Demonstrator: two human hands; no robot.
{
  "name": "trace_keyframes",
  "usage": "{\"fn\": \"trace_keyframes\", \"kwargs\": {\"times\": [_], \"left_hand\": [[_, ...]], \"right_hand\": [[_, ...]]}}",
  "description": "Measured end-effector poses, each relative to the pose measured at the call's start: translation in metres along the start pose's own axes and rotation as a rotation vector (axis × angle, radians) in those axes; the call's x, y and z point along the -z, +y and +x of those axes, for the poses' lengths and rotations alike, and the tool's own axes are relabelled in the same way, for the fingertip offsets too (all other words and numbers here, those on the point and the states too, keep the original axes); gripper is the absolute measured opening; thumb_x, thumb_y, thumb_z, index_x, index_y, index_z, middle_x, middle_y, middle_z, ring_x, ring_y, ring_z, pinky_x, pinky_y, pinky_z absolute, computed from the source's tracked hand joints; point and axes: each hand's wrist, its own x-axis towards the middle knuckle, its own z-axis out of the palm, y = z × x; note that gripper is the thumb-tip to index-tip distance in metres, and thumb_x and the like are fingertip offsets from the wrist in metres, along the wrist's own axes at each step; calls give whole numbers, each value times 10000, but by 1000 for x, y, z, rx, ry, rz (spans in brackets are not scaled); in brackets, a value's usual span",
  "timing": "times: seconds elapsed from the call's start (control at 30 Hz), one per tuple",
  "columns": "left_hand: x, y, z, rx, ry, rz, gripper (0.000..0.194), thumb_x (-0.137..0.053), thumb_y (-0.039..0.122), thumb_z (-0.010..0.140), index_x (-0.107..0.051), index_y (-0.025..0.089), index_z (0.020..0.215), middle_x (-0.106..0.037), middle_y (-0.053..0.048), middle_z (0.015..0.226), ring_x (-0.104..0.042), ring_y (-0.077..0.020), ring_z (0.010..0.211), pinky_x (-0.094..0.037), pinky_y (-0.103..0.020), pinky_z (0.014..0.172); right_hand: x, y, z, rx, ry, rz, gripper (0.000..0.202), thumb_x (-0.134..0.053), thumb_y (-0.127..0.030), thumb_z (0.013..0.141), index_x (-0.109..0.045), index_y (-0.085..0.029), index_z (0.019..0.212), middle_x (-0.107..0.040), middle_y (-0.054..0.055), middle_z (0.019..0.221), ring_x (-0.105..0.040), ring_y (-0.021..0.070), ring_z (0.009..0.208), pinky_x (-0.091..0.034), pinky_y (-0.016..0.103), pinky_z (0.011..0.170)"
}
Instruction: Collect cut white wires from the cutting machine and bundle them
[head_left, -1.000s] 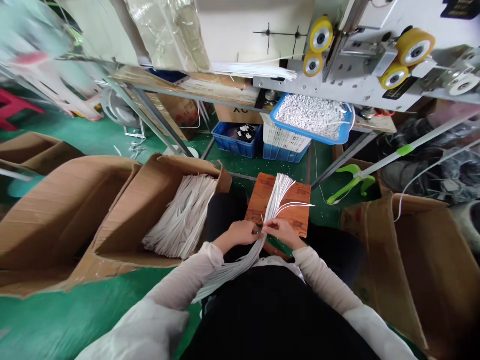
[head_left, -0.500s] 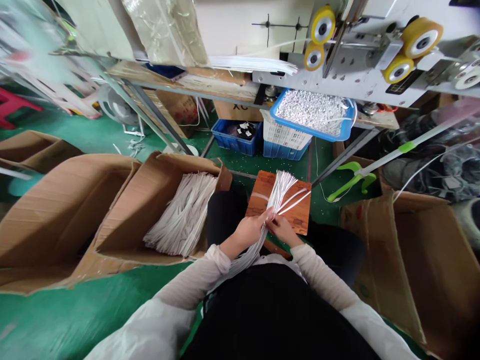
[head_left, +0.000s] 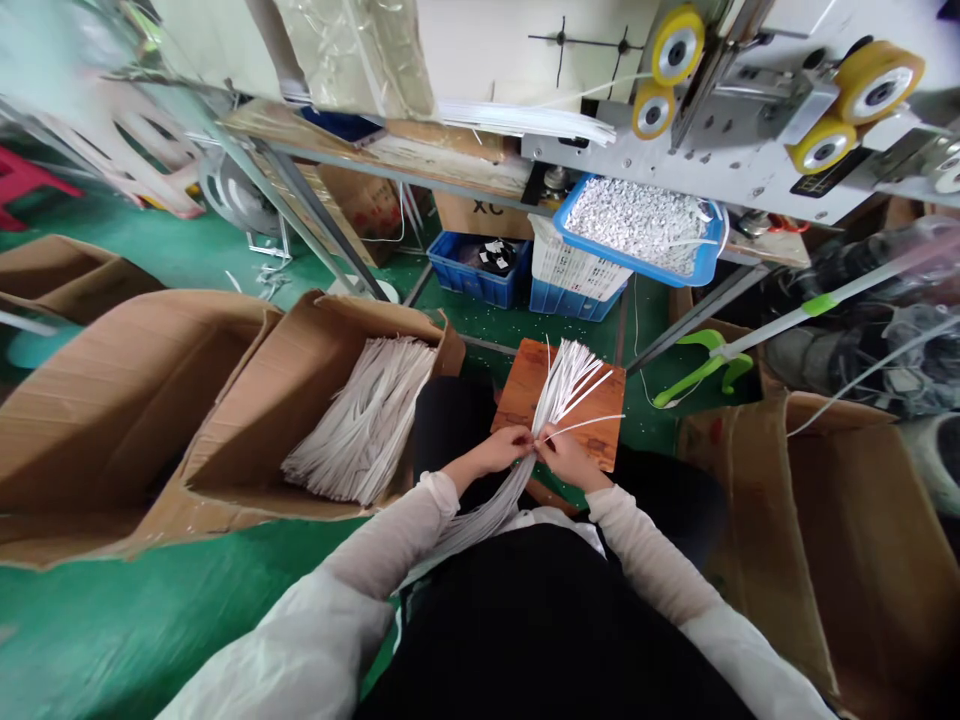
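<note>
A bundle of thin white strips (head_left: 553, 393) lies across a small wood-patterned stool top (head_left: 515, 390), its ends fanned out at the far side. My left hand (head_left: 504, 449) is closed around the bundle from the left, near the stool's front edge. From the right, my right hand (head_left: 564, 457) pinches at the same spot, and a single strip sticks out from it to the right. The bundle's other end trails down over my lap to the left. Fingertips of both hands are partly hidden among the strips.
Left of my legs, a cardboard box (head_left: 247, 440) holds a heap of similar white strips (head_left: 367, 415). Another open box (head_left: 870, 540) stands at the right. Ahead are a machine with yellow rollers (head_left: 677, 50), a blue tray (head_left: 637, 262) of white bits, and a green-footed stand (head_left: 701, 370).
My hands have drawn slightly apart and lower on the bundle. One strip now points out to the right, away from the others, and the fanned ends have spread more. The view has shifted slightly.
</note>
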Motion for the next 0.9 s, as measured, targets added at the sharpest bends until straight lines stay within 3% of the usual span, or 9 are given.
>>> {"fn": "trace_keyframes", "kwargs": {"times": [0.07, 0.17, 0.33, 0.47, 0.6, 0.73, 0.8, 0.9], "left_hand": [[-7, 0, 0, 64, 43, -43, 186, -475, 204, 885, -576, 162, 735, -527, 11, 611, -479, -131, 546, -396, -244, 550], [-17, 1, -6, 105, 166, -67, 285, -398, 257, 941, -566, 159, 733, -570, -17, 666, -521, -139, 606, -408, -247, 587], [-22, 2, -17, 75, 254, -23, 205, -462, 271, 950, -578, 164, 819, -647, -48, 797, -600, -159, 745, -458, -255, 704], [-13, 5, -16, -1, 186, 85, 103, -493, 225, 940, -574, 175, 900, -645, -46, 848, -618, -169, 791, -481, -264, 749], [8, 12, -15, -105, 109, 255, 101, -513, 202, 911, -612, 179, 908, -619, -104, 1037, -613, -230, 922, -481, -334, 830], [35, 9, -22, -155, 27, 666, 244, -441, 106, 888, -637, 170, 1017, -582, -162, 1183, -625, -272, 989, -485, -356, 787], [43, 3, -27, -116, 2, 825, 302, -393, 92, 904, -636, 167, 1066, -620, -164, 1130, -656, -262, 900, -487, -350, 735], [45, -1, -32, -75, -25, 828, 251, -421, 177, 942, -656, 172, 1031, -679, -130, 887, -670, -265, 771, -483, -354, 701]], "right_hand": [[-6, -2, -1, 55, 87, -72, 160, -455, -308, 905, -437, -235, 763, -521, 1, 708, -488, 177, 672, -381, 301, 669], [-17, -2, -4, 56, 176, -41, 204, -451, -347, 927, -427, -239, 755, -543, 17, 714, -513, 187, 678, -404, 313, 672], [-21, 1, -10, -24, 178, 237, 263, -534, -402, 908, -458, -240, 715, -619, 36, 771, -588, 187, 729, -486, 317, 718], [-20, 0, -12, -25, 185, 300, 246, -570, -389, 891, -515, -229, 713, -639, 38, 810, -611, 187, 773, -505, 321, 758], [-17, 1, -14, 6, 180, 225, 223, -581, -364, 886, -537, -231, 712, -654, 35, 840, -605, 186, 811, -503, 320, 785], [-10, 11, -27, 37, 344, 126, 311, -624, -369, 862, -487, -227, 621, -622, 46, 841, -590, 196, 858, -495, 341, 838], [-8, 16, -33, -34, 380, 214, 314, -638, -409, 853, -508, -221, 637, -653, 67, 935, -611, 199, 865, -513, 342, 802], [-11, 15, -32, -211, 284, 509, 308, -613, -510, 864, -556, -220, 777, -691, 91, 1120, -675, 195, 835, -535, 310, 665]]}}
